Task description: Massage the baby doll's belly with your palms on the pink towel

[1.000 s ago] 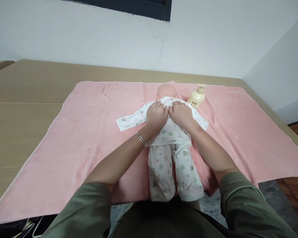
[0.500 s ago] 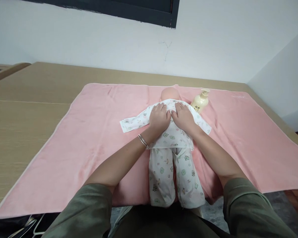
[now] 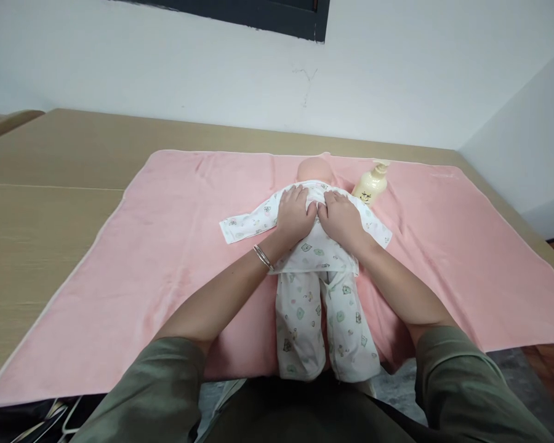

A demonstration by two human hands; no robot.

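A baby doll [image 3: 314, 170] lies on a pink blanket [image 3: 175, 240], its bald head away from me. It wears a white long-sleeved top [image 3: 321, 258] and matching trousers [image 3: 300, 326], both printed with small figures. My left hand [image 3: 296, 214] rests flat on the upper left of the top, fingers stretched toward the head. Beside it my right hand [image 3: 340, 216] lies flat on the upper right, the two thumbs almost meeting. Neither hand grips anything. The doll's face is not visible, and its hands are hidden in the sleeves.
A cream pump bottle [image 3: 370, 184] stands on the blanket to the right of the doll's head. Under the blanket is a wooden table [image 3: 60, 227], with a white wall [image 3: 240, 80] behind it. Dark items [image 3: 41, 418] sit below the table edge at lower left.
The whole view has shifted slightly, so everything appears a little higher. Both hands remain flat on the doll's top, with hardly any movement across it.
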